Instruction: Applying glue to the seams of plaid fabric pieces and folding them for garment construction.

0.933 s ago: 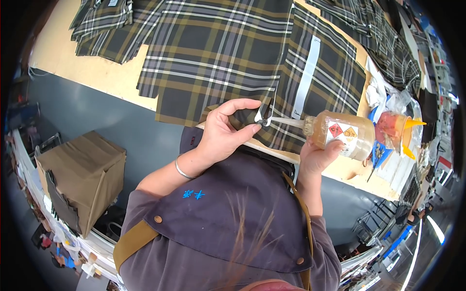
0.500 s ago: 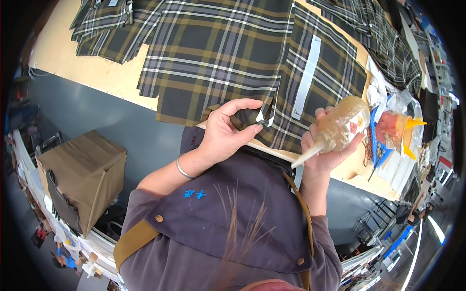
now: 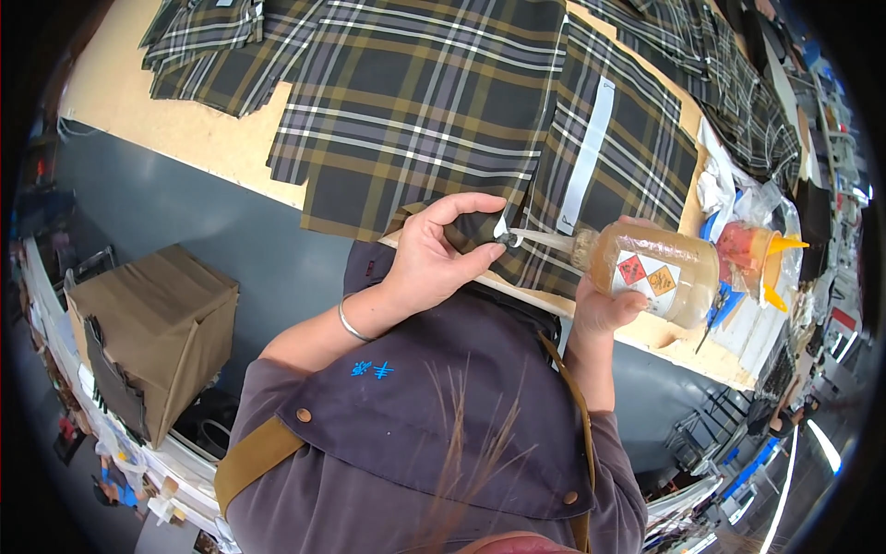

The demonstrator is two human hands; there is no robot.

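Left hand [image 3: 434,263] pinches a small dark piece [image 3: 475,231], possibly fabric. Right hand [image 3: 604,309] wraps the bottle [image 3: 655,272], nozzle [image 3: 540,239] touching the piece above the bench [image 3: 185,138].

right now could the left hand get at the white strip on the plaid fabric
Probably yes, but not freely: the left hand pinches a small dark piece at the glue bottle nozzle. The white strip lies uncovered just beyond, nothing blocking it.
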